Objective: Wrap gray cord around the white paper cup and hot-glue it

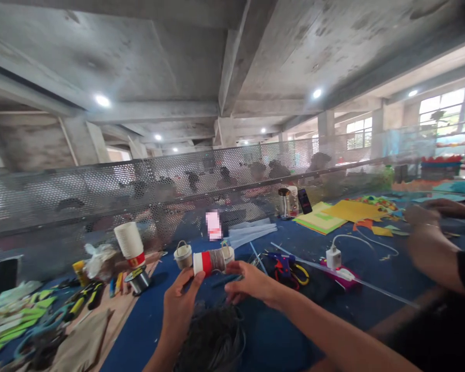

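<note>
My left hand (182,302) holds a paper cup (208,261) lying sideways, white with a red band and partly wrapped in grey cord. The fingers grip its left end. My right hand (250,283) pinches at the cup's right end, where the cord runs. A loose heap of grey cord (213,338) lies on the blue table cover (158,320) just below both hands.
A stack of white cups (129,242), a small white basket (183,254), a tape roll (138,279), a blue glue gun (282,263), scissors (300,274) and a white charger (333,257) lie around. Another person's hands (422,227) work at right. A perforated metal screen (101,201) bounds the far edge.
</note>
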The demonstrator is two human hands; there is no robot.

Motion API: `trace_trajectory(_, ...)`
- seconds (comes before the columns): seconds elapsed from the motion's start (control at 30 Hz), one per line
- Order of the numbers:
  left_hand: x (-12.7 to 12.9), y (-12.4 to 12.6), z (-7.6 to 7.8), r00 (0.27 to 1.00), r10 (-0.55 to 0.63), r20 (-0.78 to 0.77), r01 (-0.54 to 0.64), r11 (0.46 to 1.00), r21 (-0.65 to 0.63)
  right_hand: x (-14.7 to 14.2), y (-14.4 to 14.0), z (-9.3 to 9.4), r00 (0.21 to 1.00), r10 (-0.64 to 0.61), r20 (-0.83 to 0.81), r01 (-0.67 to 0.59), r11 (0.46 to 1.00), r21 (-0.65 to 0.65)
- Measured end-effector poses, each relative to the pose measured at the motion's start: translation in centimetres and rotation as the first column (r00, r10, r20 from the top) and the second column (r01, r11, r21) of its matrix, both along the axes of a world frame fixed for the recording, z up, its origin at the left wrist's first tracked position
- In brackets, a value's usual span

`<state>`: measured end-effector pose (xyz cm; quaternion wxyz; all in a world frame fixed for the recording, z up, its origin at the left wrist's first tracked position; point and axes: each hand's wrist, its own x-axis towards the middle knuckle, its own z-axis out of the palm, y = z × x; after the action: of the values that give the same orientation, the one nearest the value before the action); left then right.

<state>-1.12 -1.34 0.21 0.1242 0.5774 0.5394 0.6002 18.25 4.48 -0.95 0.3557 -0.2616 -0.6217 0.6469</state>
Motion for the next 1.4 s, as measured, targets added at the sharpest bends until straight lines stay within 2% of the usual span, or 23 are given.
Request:
trace_trajectory(0.07, 0.0, 0.0, 0.1, 1.0, -0.009, -0.002, 0.009, 1.0, 0.002, -0.8, 0.2, -0.4, 1.0, 0.019, 0.001, -0.019, 1.0, 0.007)
trace_trajectory(0.17, 0.0, 0.2, 0.0, 0.999, -0.006, -0.045, 0.006, 1.0, -0.016, -0.8, 0.3, -0.6, 0.986, -0.142, 0.084, 0.123, 0.973, 0.196)
trace_trajectory(0.27, 0.0, 0.2, -0.3, 0.995, -0.017, -0.094, 0.013, 0.999, -0.052, 0.2, 0.1, 0.1, 0.95, -0.3, 0.084, 0.225, 0.848, 0.479)
trace_trajectory(0.37, 0.2, 0.0, -0.6, 0.993, -0.043, -0.111, 0.033, 0.995, -0.093, 1.2, -0.2, 1.2, 0.905, -0.425, 0.016, 0.316, 0.697, 0.643)
trace_trajectory(0.47, 0.6, -0.3, -0.5, 0.985, -0.122, -0.12, 0.105, 0.985, -0.139, 1.8, -0.3, 1.8, 0.883, -0.466, -0.05, 0.361, 0.609, 0.706)
trace_trajectory(0.67, 1.3, -0.8, -0.2, 0.963, -0.228, -0.147, 0.201, 0.963, -0.177, 2.1, -0.2, 2.1, 0.89, -0.437, -0.132, 0.382, 0.555, 0.739)
trace_trajectory(0.83, 1.5, -1.0, -0.2, 0.937, -0.329, -0.114, 0.302, 0.931, -0.207, 2.2, 0.1, 2.1, 0.86, -0.488, -0.145, 0.403, 0.479, 0.78)
trace_trajectory(1.0, 1.6, -1.1, 0.0, 0.926, -0.368, -0.087, 0.343, 0.914, -0.219, 2.2, 0.5, 1.9, 0.854, -0.498, -0.153, 0.411, 0.462, 0.786)
trace_trajectory(1.4, 1.7, -1.3, 0.4, 0.912, -0.407, -0.05, 0.388, 0.895, -0.221, 2.2, 0.8, 1.6, 0.865, -0.492, -0.1, 0.399, 0.553, 0.731)
